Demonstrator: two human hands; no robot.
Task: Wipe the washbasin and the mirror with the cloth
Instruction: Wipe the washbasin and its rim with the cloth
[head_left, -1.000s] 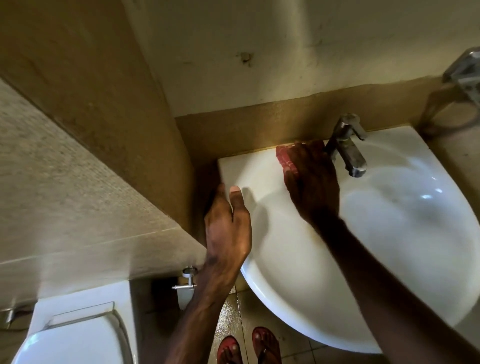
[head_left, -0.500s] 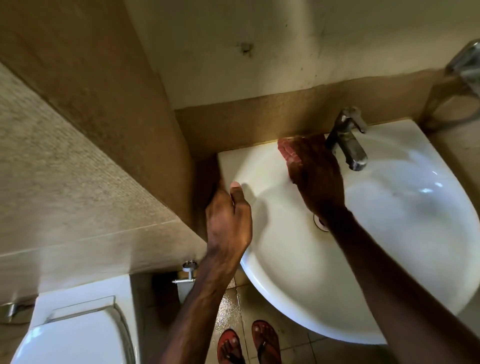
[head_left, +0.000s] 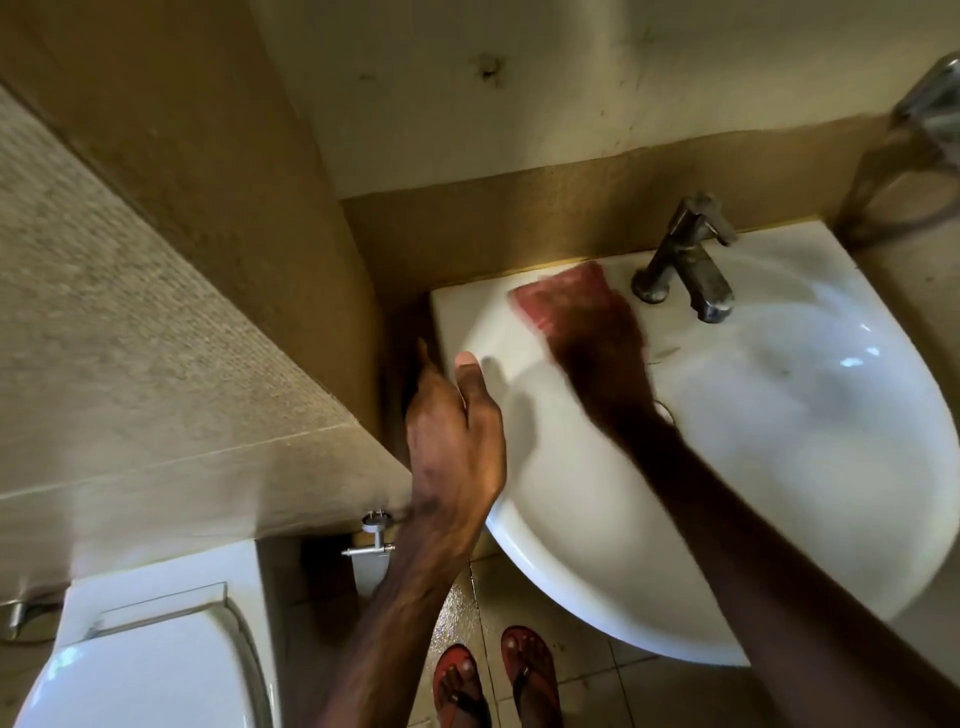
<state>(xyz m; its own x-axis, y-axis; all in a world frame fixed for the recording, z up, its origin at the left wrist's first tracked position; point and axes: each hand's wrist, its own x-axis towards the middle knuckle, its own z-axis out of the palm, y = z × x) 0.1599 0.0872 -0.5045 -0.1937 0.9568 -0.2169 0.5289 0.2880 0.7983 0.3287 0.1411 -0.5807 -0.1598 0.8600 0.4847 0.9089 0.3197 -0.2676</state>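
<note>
A white corner washbasin (head_left: 779, 467) fills the right half of the view. My right hand (head_left: 602, 358) lies flat on a red cloth (head_left: 566, 293), pressing it against the basin's back rim, just left of the metal tap (head_left: 685, 260). The hand is motion-blurred. My left hand (head_left: 452, 447) grips the basin's left edge, thumb on top of the rim. No mirror is in view.
A tiled wall ledge (head_left: 156, 364) runs along the left. A white toilet cistern and lid (head_left: 150, 654) sit at bottom left, with a metal valve (head_left: 371, 540) beside them. My feet in red sandals (head_left: 498, 680) stand on the wet tiled floor. A metal fitting (head_left: 930, 98) juts out at top right.
My right hand has slid the red cloth leftward along the back rim, away from the tap. My left hand has kept its hold on the basin edge.
</note>
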